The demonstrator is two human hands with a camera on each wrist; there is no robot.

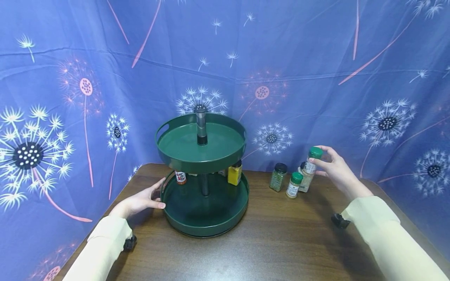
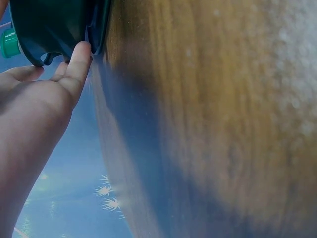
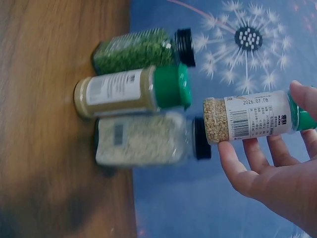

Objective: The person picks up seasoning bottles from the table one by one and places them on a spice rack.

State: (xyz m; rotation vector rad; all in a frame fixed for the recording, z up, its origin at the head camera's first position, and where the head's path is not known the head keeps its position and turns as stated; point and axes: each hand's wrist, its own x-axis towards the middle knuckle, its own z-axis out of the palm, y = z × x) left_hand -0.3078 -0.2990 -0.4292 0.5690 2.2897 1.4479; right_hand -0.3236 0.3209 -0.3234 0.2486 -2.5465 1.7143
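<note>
My right hand (image 1: pixel 337 169) grips a jar of sesame seeds (image 3: pixel 252 116) with a green cap and white label, raised off the table. Below and beside it stand a green-capped spice jar (image 3: pixel 116 91) of tan powder, a jar of green flakes (image 3: pixel 136 52) and a black-capped jar of pale granules (image 3: pixel 143 141). On the other side, my left hand (image 1: pixel 140 201) touches the lower tier's wall of a dark green two-tier rotating tray (image 1: pixel 207 230), its fingers fairly straight. A yellow container (image 1: pixel 234 175) and a red-and-white labelled bottle (image 1: pixel 181 177) stand on that lower tier.
The upper tier (image 1: pixel 183 144) overhangs the lower one and partly hides its contents. A central post (image 1: pixel 201 127) rises through both. All stand on a brown wooden table (image 1: pixel 267 242), with a blue dandelion-print cloth (image 1: pixel 306 93) hanging behind it.
</note>
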